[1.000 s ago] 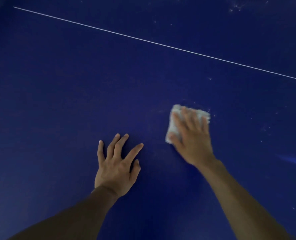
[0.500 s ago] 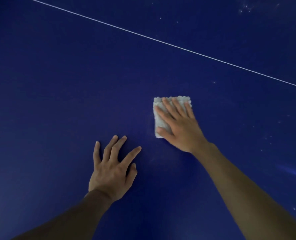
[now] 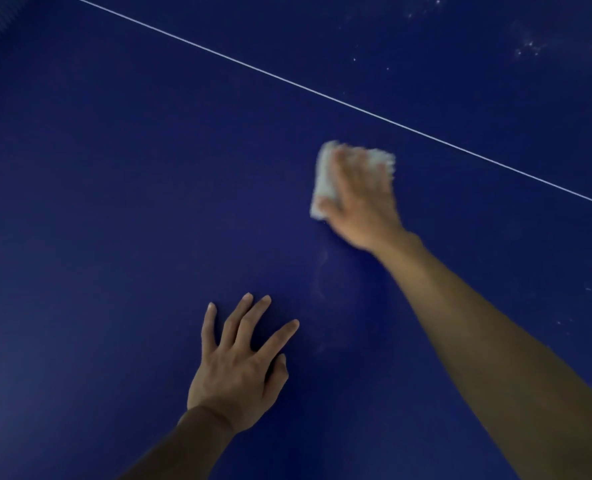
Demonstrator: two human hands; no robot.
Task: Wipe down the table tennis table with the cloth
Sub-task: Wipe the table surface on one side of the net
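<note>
right grip (image 3: 360,202) presses flat on cloth (image 3: 324,176), left grip (image 3: 237,370) splayed on table (image 3: 114,202), white line (image 3: 287,81) just beyond.

Smooth, matt blue table (image 3: 149,202); fluffy, nubbly white cloth (image 3: 325,181), its edges blurred.

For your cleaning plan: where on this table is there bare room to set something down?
Bare blue table spreads left of the cloth, between the white line and the left hand. Crowded only where the right hand presses that cloth.
</note>
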